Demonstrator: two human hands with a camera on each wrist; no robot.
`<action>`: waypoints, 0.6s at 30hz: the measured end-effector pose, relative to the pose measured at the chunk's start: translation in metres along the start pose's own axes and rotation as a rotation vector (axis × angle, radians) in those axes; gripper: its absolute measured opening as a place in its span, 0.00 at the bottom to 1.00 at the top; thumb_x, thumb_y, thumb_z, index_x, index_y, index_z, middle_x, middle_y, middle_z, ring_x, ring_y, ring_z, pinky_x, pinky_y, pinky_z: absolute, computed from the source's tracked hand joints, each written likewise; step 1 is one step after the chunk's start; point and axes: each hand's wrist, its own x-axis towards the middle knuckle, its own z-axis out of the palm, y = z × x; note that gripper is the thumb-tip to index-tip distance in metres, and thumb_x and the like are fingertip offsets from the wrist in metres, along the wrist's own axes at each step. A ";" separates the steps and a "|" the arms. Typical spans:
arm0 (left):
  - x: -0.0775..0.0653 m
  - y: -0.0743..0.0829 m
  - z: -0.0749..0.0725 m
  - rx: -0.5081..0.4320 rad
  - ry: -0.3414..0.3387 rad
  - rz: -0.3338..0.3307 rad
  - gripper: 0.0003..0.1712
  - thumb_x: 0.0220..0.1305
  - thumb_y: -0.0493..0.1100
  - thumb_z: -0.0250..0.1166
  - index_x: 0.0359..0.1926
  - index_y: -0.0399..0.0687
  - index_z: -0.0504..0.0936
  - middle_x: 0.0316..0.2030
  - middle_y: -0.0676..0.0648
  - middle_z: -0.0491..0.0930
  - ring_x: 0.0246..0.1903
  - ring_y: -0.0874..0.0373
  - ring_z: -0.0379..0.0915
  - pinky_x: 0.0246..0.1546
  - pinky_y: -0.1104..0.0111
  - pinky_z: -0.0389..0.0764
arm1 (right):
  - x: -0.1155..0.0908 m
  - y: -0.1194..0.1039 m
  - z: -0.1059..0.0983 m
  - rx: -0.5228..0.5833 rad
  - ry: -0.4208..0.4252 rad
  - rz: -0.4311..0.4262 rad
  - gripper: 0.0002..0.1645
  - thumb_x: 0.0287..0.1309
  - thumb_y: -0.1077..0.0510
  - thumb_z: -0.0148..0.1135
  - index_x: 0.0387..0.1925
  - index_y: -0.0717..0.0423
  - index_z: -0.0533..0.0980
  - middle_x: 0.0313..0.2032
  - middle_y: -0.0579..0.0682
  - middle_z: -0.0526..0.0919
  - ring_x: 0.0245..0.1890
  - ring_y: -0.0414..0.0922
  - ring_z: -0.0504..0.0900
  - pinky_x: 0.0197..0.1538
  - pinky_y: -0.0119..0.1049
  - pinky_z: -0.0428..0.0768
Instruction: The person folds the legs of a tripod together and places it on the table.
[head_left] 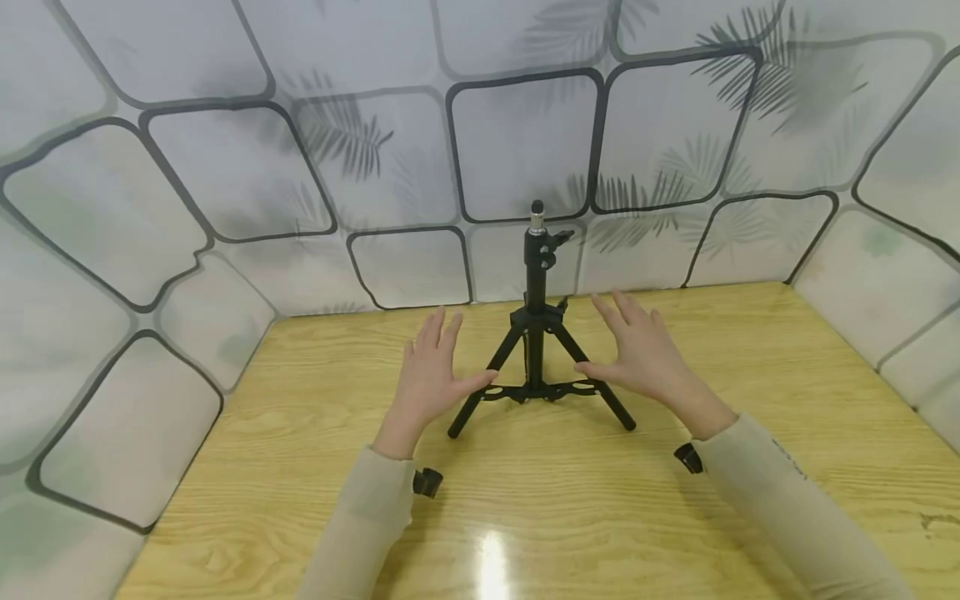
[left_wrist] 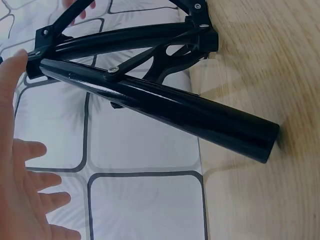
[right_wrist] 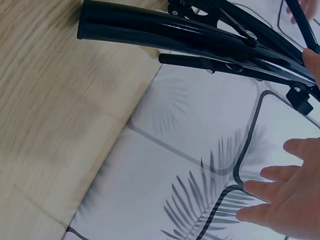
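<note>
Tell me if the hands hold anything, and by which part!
Nothing is held. The left hand and right hand are open on either side of the tripod; whether they touch it, I can't tell.

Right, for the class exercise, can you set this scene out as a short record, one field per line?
Main object: black tripod stand, upright with its legs spread
Top of stand: silver tip with a black end
Left hand: fingers spread, beside the stand, thumb at a leg; contact unclear
Right hand: fingers spread, on the stand's other side, thumb near another leg; contact unclear
Surface: wooden table
Background: pale covering with dark outlines and grey leaves
</note>
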 end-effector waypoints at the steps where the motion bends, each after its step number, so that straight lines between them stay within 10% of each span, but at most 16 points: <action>1: 0.000 0.000 0.000 -0.003 0.021 0.017 0.52 0.49 0.69 0.56 0.67 0.47 0.50 0.66 0.40 0.44 0.64 0.46 0.39 0.56 0.42 0.49 | 0.000 0.000 0.000 0.006 0.017 -0.006 0.59 0.40 0.32 0.62 0.66 0.58 0.50 0.63 0.67 0.50 0.61 0.63 0.51 0.57 0.64 0.46; 12: 0.000 -0.002 0.003 -0.067 0.261 0.151 0.31 0.56 0.52 0.61 0.55 0.36 0.69 0.52 0.37 0.69 0.50 0.45 0.67 0.49 0.55 0.69 | -0.001 -0.004 0.002 0.081 0.115 -0.019 0.42 0.45 0.46 0.64 0.57 0.64 0.63 0.53 0.64 0.67 0.51 0.61 0.66 0.50 0.55 0.66; 18: -0.004 -0.001 0.003 -0.066 0.258 0.159 0.20 0.58 0.49 0.60 0.43 0.37 0.78 0.35 0.42 0.80 0.31 0.53 0.77 0.28 0.64 0.78 | -0.003 -0.005 0.004 0.097 0.112 0.010 0.31 0.49 0.47 0.61 0.50 0.63 0.70 0.47 0.61 0.74 0.41 0.58 0.74 0.39 0.52 0.73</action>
